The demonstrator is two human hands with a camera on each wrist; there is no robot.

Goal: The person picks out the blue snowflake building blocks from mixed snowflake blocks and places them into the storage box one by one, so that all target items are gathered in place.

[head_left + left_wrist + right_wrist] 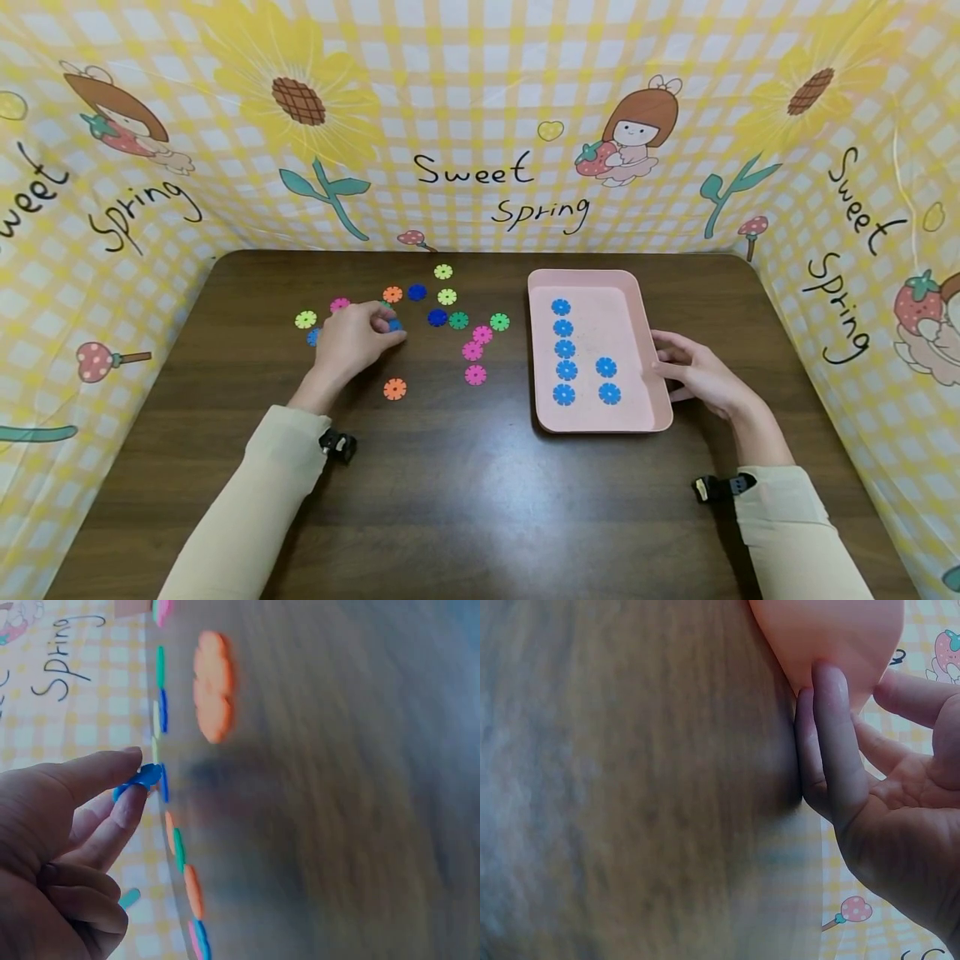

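Note:
My left hand [351, 337] pinches a blue flower-shaped disc [150, 775] between thumb and fingertips. In the left wrist view the disc is held above the tabletop, tilted, with the other fingers curled in. On the right stands a shallow pink tray [600, 287] holding several blue discs [565, 349]. Most lie in a column along its left side, and two more sit to their right. My right hand [707, 375] grips the tray's right edge, thumb at the rim and fingers [836, 742] against the outer wall.
Loose flower-shaped discs lie about the left hand: pink [476, 375], orange [394, 389], green [499, 321], dark blue [437, 317] and yellow-green [305, 319]. They lie flat on the brown wooden table [450, 500]. A patterned yellow-checked cloth [480, 100] encloses its back and sides.

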